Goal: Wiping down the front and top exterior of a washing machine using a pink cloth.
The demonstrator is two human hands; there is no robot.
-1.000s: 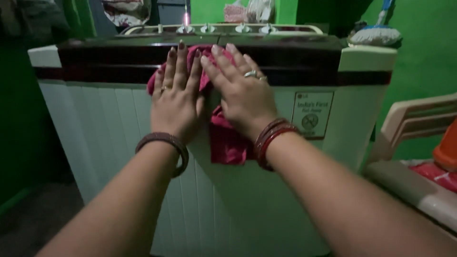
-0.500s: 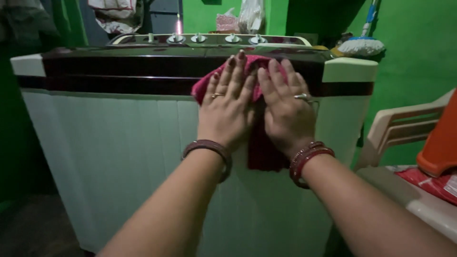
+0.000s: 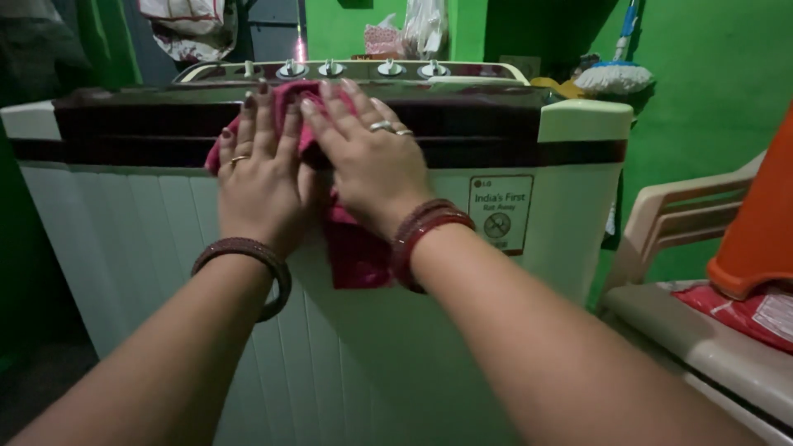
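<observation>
cloth [image 3: 351,248]: 1, pink | hands: 2 flat on it | washer [image 3: 124,231]: 1 | knobs: 4

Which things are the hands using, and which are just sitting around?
In use:
left hand
right hand
pink cloth
washing machine

Just sitting around:
mop
plastic chair
orange tub
knobs
plastic bags
</observation>
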